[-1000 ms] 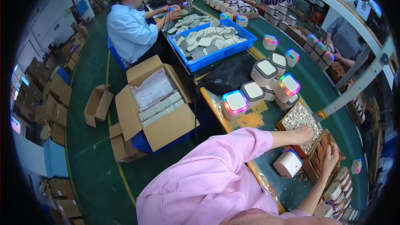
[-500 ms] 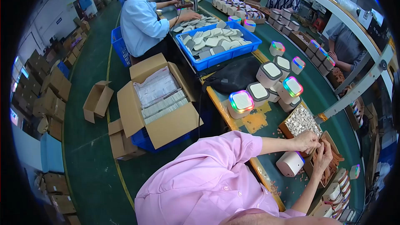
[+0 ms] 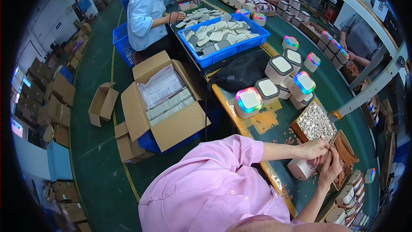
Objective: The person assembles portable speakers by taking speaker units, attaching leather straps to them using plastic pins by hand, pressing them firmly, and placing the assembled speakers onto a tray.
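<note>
My left hand (image 3: 315,150) and my right hand (image 3: 330,168) meet at the fingertips, both pinched closed. What lies between them is too small and covered to make out; a thin strip-like edge shows above the fingers. Just beyond them is a cardboard box of brown straps (image 3: 344,157). A pale speaker-like cube (image 3: 300,169) lies on its side beneath my left hand, partly covered by it. Next to my left hand stands a box of small whitish round pieces (image 3: 316,122).
Cubes with coloured light rings (image 3: 249,99) stand on the bench. Small copper-coloured discs (image 3: 292,138) lie scattered. Behind are a blue crate of pale pads (image 3: 221,41), a black bag (image 3: 242,74) and an open carton (image 3: 176,122). A person in light blue (image 3: 146,21) sits beyond.
My hands stay together, with the left now reaching further over the tipped cube. The view has shifted slightly. The person in light blue has drawn a hand back from the pads.
</note>
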Tool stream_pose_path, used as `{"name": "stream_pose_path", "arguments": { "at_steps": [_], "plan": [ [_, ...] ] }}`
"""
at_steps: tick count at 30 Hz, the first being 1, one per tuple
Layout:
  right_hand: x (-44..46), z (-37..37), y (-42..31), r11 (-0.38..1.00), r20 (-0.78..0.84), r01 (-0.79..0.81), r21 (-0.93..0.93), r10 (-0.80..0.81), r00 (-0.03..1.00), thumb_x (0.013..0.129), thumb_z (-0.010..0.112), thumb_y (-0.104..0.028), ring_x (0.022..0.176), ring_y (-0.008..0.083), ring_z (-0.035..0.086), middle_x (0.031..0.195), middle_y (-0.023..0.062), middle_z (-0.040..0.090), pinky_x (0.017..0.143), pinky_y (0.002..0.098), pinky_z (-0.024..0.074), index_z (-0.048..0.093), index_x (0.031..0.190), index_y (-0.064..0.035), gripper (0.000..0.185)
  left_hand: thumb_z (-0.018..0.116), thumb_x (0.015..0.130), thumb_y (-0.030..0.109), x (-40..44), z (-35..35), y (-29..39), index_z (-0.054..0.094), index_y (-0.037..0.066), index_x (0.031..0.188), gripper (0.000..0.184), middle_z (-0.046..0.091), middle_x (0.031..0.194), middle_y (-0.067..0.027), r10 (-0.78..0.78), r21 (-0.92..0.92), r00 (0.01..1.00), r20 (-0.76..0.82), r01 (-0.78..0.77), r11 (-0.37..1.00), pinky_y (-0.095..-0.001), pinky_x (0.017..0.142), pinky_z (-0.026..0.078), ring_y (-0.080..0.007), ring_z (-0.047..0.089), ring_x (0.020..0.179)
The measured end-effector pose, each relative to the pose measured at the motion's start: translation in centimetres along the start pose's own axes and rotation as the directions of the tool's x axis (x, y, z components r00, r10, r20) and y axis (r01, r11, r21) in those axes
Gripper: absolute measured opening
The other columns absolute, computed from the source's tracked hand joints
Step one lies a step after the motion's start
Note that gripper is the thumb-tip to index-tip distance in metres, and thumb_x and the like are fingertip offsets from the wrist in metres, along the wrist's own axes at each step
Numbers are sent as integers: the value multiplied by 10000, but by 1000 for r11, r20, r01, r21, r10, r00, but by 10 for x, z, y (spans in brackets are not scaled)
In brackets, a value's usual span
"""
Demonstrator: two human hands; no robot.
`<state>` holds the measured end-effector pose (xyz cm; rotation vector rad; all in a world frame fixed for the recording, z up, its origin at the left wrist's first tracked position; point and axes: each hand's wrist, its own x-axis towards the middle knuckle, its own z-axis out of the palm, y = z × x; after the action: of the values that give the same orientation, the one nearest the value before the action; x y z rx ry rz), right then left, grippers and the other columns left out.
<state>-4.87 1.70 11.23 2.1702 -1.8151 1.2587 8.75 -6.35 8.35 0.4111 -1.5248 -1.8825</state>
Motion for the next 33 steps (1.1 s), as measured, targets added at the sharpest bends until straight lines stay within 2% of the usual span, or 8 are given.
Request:
{"name": "stream_pose_path", "arguments": {
  "at_steps": [7,13,19,22,26,29,32,33],
  "plan": [
    [-19,1,5,980,27,-153,125,151,988,914,599,21,710,129,628,878,104,699,654,268,510,667,1061,18,162,437,929,60,-10,-3,2,505,-73,1001,166,651,679,-147,-81,33,994,70,79,996,-296,495,523,-197,646,567],
    [-23,4,-2,956,38,-183,227,179,983,929,592,9,718,101,608,874,83,699,647,240,495,671,1085,22,176,446,907,37,-18,-8,11,509,-83,1004,166,664,708,-155,-111,19,986,127,109,994,-291,528,530,-195,649,593],
    [-20,11,-22,961,22,-129,244,127,992,949,583,-26,660,56,539,847,44,683,572,210,434,673,1115,25,197,461,875,-3,-23,-14,7,509,-88,1000,159,656,707,-154,-128,-79,981,148,141,987,-281,508,524,-193,646,589],
    [-23,4,-17,861,209,-363,356,306,929,962,579,-71,644,41,505,813,9,656,554,189,395,666,1149,26,228,497,910,39,-28,-19,3,514,-70,982,132,649,694,-140,-103,-216,976,192,144,966,-257,499,518,-177,644,587],
    [-17,-1,-26,767,312,-415,490,290,905,961,599,-133,632,33,474,792,8,639,551,178,370,655,1183,32,282,554,962,146,-41,-22,4,528,-37,977,186,639,672,-108,-77,-356,978,193,143,923,-235,495,511,-147,638,578],
    [-15,8,-32,872,223,-298,387,225,948,944,627,-125,624,23,448,752,-6,608,548,180,351,677,1086,43,225,568,979,195,-47,-23,1,536,-6,987,204,633,658,-83,-90,-400,985,147,142,906,-219,487,496,-128,621,555],
    [-2,7,-42,786,290,-484,384,395,872,922,659,-114,625,27,438,694,-27,562,556,191,349,660,915,32,146,613,942,191,-50,-22,-1,560,22,942,177,629,633,-77,-65,-329,996,61,81,941,-250,479,494,-134,622,549],
    [1,-1,-39,757,393,-557,341,424,816,891,687,-95,634,36,436,654,-36,524,556,212,356,597,781,11,178,635,922,184,-51,-22,-1,571,30,916,166,629,622,-77,-45,-280,999,26,51,959,-268,477,496,-140,627,551]
  ]
}}
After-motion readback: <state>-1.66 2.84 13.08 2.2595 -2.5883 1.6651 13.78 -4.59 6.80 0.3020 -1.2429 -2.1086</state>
